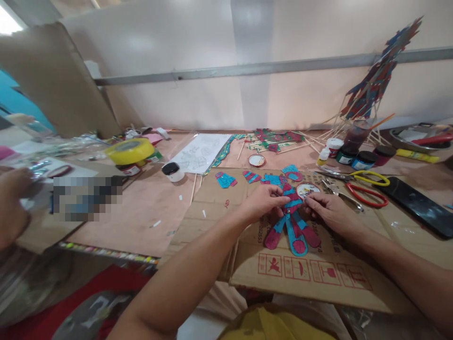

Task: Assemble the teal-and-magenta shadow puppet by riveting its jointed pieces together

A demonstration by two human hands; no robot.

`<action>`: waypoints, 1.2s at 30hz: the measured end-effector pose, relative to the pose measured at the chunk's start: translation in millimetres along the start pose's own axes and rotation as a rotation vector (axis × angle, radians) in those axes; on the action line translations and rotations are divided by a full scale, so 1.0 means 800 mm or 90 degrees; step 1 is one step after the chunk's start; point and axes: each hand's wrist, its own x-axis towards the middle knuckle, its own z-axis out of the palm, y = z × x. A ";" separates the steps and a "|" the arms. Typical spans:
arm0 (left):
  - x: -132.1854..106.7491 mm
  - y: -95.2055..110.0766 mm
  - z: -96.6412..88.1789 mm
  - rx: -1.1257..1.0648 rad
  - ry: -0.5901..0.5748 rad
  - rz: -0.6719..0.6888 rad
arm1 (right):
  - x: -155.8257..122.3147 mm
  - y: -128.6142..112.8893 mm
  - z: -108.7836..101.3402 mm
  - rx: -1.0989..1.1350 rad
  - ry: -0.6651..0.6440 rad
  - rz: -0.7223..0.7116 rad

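My left hand (267, 202) pinches the upper body of a flat cutout figure (293, 203) painted in blue and magenta stripes. Several rounded strips fan out from the figure's lower end toward me. Just to its right, my right hand (325, 210) has thumb and fingertips pressed together; whatever they hold is too small to make out. Beside those fingertips lies a round white lid (308, 190) with small metal bits in it. Loose cutouts in the same colours, including a striped piece (225, 180) and a blue-ended piece (292, 173), lie behind the left hand.
Cardboard (247, 264) covers the tabletop under my hands. To the right are scissors (368, 186), pliers (341, 194), a black phone (417, 206) and paint jars (364, 159). Yellow tape (130, 151), a black-capped jar (173, 173) and another person's hand (14, 203) are left.
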 end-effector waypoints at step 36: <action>-0.002 0.000 0.001 -0.050 -0.014 0.036 | 0.001 0.000 0.000 -0.034 -0.018 -0.038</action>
